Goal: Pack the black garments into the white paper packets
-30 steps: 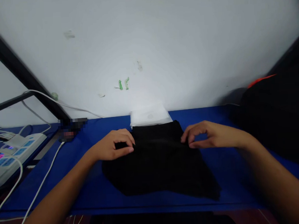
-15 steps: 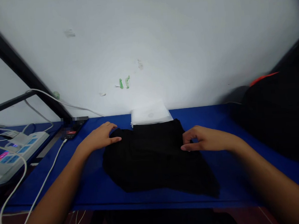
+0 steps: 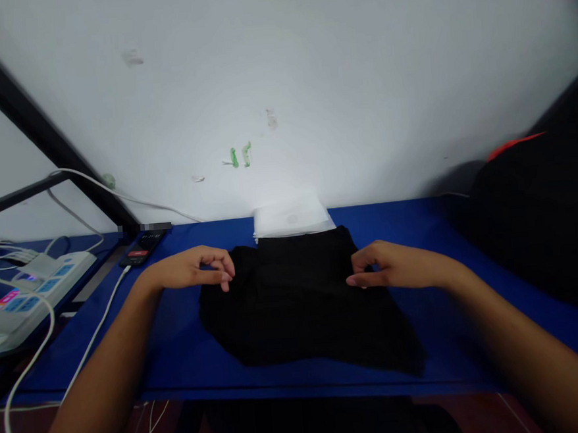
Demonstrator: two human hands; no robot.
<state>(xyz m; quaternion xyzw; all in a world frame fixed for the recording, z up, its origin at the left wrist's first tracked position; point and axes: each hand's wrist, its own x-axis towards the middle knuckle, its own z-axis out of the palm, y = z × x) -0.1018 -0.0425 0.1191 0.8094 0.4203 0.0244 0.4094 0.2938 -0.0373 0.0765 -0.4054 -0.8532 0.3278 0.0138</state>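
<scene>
A black garment [image 3: 299, 301] lies spread on the blue table [image 3: 180, 356]. My left hand [image 3: 193, 268] rests at its upper left corner, fingers curled and pinching the cloth edge. On the garment's right edge my right hand [image 3: 389, 265] pinches the fabric between thumb and fingers. A stack of white folded sheets [image 3: 292, 217] sits just behind the garment against the wall.
A phone [image 3: 141, 248] on a white cable lies at the table's back left. Further left is a white power strip [image 3: 31, 287] with cables. A large black bag [image 3: 541, 218] with a red strip fills the right side. The white wall stands close behind.
My left hand went from the garment's upper middle out to its left corner, flattened there, then curled onto the edge. My right hand stayed pinched at the right edge.
</scene>
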